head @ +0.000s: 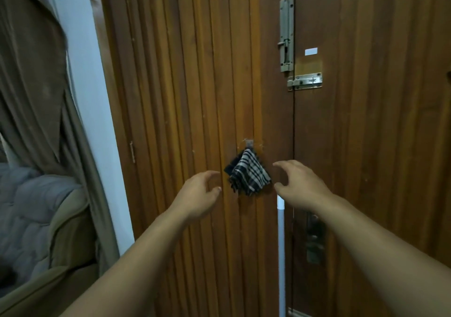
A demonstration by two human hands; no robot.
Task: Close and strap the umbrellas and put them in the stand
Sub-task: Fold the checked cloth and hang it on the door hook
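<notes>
Head camera looks at a brown wooden door with vertical grooved panels (195,97), both bare arms reaching toward it. A black-and-white checked piece of fabric (249,174) hangs from a small hook (249,142) on the door, bunched into a loose fan shape; whether it belongs to an umbrella cannot be told. The left hand (200,193) is just left of the fabric, fingers loosely curved and grasping nothing, apart from the cloth. The right hand (299,178) is just right of it, fingers spread and relaxed, also grasping nothing and not touching the cloth. Below the right hand a thin white pole (281,255) stands upright against the door. Two metal sliding bolts (286,33) sit high on the door's edge, with a dark metal lock plate (314,238) lower down by the right forearm. At left hang a brown curtain (31,72) and a grey quilted cushion on an olive sofa (29,219).
</notes>
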